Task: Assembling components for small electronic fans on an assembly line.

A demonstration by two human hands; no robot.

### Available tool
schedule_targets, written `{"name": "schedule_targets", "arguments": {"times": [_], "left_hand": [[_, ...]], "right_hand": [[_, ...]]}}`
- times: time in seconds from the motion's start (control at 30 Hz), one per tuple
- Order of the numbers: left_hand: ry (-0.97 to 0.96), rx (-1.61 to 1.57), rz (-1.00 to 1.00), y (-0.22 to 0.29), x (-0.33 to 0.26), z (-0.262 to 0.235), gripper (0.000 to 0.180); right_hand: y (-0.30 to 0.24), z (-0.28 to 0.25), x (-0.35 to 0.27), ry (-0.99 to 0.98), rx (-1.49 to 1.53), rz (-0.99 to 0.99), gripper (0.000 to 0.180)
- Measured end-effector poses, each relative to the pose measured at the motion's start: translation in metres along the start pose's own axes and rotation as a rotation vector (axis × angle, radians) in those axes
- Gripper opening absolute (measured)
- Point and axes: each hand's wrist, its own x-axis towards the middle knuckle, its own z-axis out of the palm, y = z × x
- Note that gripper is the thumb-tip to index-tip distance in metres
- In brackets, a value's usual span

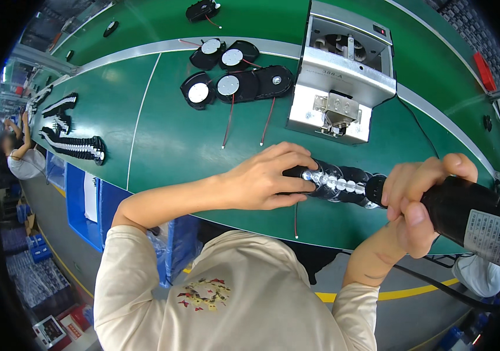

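My right hand (410, 196) is closed round a black powered screwdriver (466, 213) with a pale label on its body. Its narrow nose (374, 188) points left, over a black part (349, 174) on the table. A row of clear, bead-like domes (337, 183) shows along the middle of that part. My left hand (273, 178) has its fingers bent round the left end of the black part. Below those fingers a thin red wire (296, 219) runs toward the table's front edge. The screwdriver's tip and where it touches are not plain to see.
Beyond my hands stands a silver machine (343, 76). Several black housings (250, 86) with round white discs and red wires lie to its left. Rows of black parts (77, 146) are at the far left. Blue bins (80, 193) stand beside the table. A cable (437, 286) hangs at right.
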Motion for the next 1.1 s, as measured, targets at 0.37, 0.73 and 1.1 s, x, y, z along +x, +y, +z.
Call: {"name": "schedule_targets", "arguments": {"times": [0.37,0.73,1.1], "left_hand": [[-0.042,0.011,-0.061,-0.003,-0.003,0.005,0.026],[-0.067,-0.036,-0.005,-0.017,-0.009,0.001,0.024],[0.030,-0.058,-0.001,-0.023,-0.015,0.010,0.019]], "right_hand": [[0.009,0.009,0.026,-0.083,0.030,-0.063,0.055],[0.042,0.042,0.062,0.163,-0.067,-0.042,0.044],[0.044,0.038,0.057,-0.022,0.020,0.017,0.038]]}}
